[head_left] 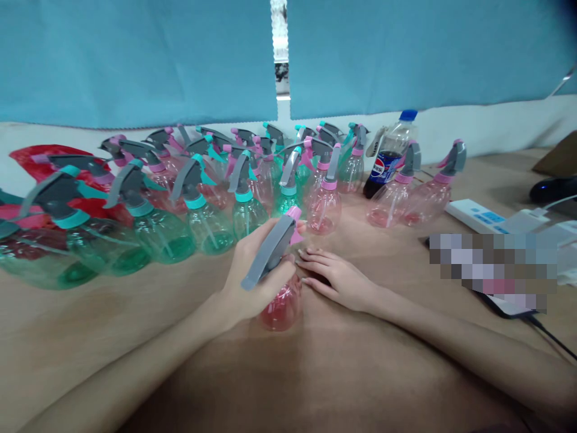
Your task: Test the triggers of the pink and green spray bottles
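Note:
A pink spray bottle [282,307] with a grey and pink trigger head stands on the wooden table [216,373]. Around its neck my left hand [252,279] is wrapped, just below the spray head. My right hand [338,278] lies beside the bottle on the right, palm down, its fingers stretched toward it and holding nothing; whether the fingertips touch the bottle is unclear. Beyond my hands stand green spray bottles [164,236] with turquoise collars, and a pink spray bottle [324,207] is just behind the held one.
Several more spray bottles fill the back left. A cola bottle [383,165] and two pink spray bottles [385,203] stand back right. Farther right lie a white power strip [478,216], a phone [491,273] with a cable, and a dark mouse [552,189]. Behind is a blue cloth [135,60].

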`<state>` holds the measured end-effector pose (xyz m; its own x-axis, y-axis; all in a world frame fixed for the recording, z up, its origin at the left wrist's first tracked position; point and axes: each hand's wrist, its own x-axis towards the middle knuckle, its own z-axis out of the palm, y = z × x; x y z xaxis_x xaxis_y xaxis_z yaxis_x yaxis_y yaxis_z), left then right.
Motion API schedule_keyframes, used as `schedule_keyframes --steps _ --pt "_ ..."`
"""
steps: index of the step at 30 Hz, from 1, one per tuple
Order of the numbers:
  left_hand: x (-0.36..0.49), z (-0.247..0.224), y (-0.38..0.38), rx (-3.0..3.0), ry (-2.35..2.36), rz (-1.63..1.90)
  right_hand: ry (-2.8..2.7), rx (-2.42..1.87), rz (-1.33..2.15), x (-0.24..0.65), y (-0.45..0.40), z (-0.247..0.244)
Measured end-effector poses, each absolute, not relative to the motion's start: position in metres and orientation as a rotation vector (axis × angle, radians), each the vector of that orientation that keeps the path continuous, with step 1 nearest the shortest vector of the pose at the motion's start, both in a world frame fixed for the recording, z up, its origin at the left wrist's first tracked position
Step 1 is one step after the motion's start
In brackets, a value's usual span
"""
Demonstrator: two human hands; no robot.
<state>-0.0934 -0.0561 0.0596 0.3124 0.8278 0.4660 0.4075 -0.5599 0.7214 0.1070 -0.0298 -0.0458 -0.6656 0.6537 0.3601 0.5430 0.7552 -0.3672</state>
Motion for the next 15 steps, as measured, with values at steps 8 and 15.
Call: schedule_keyframes --steps 8,15 --pt "-0.0939 0.0602 -0.0559 2.1 1.068 1.153 -2.456 -0.892 0.334 0.1063 -0.0293 -0.0464" --pt "-0.0932 0.0626 -0.0567 2.082 1.08 1.142 -2.441 -0.876 0.341 0.1065 -0.0288 -0.0474"
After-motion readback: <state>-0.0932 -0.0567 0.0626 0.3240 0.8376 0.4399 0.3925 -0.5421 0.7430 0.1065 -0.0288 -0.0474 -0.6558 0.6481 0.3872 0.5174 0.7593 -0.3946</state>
